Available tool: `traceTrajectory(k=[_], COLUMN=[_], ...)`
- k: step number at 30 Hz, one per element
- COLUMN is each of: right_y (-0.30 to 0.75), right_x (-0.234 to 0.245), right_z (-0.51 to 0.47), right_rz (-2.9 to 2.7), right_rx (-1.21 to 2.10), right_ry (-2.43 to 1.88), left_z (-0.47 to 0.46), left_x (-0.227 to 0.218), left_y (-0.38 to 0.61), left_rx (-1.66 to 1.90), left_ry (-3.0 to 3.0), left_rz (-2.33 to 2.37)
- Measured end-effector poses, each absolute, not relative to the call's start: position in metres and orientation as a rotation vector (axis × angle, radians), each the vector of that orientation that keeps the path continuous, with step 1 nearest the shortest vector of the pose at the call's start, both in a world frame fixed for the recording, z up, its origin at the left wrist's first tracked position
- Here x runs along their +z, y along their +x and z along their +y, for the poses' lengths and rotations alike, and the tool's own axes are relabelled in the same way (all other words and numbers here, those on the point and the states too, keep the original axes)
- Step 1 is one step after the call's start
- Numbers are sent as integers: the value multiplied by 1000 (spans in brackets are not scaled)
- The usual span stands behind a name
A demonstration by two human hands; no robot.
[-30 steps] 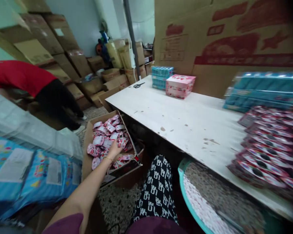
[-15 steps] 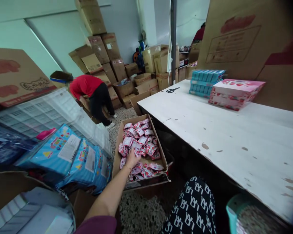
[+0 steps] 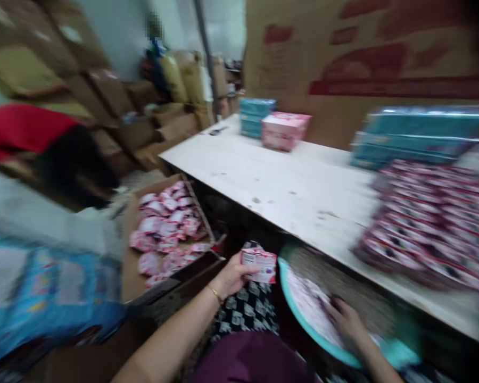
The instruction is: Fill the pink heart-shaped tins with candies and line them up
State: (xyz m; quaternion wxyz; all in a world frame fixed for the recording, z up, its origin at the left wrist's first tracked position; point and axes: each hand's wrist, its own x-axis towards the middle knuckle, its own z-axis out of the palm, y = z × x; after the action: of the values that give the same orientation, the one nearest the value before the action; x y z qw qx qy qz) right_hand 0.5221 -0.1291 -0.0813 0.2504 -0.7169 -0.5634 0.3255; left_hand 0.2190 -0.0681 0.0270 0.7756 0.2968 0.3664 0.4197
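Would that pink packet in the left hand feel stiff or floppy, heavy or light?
The pink packet is probably fairly stiff: it juts out of the left hand without visibly drooping. It is likely light, since that one hand holds it near one end.

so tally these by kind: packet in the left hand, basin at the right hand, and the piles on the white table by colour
Pink-and-white packet in left hand: 1
Teal basin at right hand: 1
Teal piles on white table: 2
Pink-and-white pile: 1
Blurred red-and-white pile: 1
Total: 6
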Motion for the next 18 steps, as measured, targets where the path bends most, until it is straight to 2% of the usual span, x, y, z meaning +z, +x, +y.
traceTrajectory(k=[5, 12, 15, 18], right_y=[554, 585, 582, 564], right_x=[-57, 17, 48, 75], right_z=[-139, -158, -153, -145], right_rz=[-1441, -1623, -1826, -2040], right_rx=[1005, 1036, 984, 743], right_ry=[-1863, -1860, -2005, -2310], left_z=[-58, -49, -49, -52], left_x=[8, -14, -21, -27], left_y=[284, 347, 363, 372], left_rx=[775, 761, 776, 762], left_ry=[1069, 1604, 1806, 1882], left_rz=[920, 922, 891, 837])
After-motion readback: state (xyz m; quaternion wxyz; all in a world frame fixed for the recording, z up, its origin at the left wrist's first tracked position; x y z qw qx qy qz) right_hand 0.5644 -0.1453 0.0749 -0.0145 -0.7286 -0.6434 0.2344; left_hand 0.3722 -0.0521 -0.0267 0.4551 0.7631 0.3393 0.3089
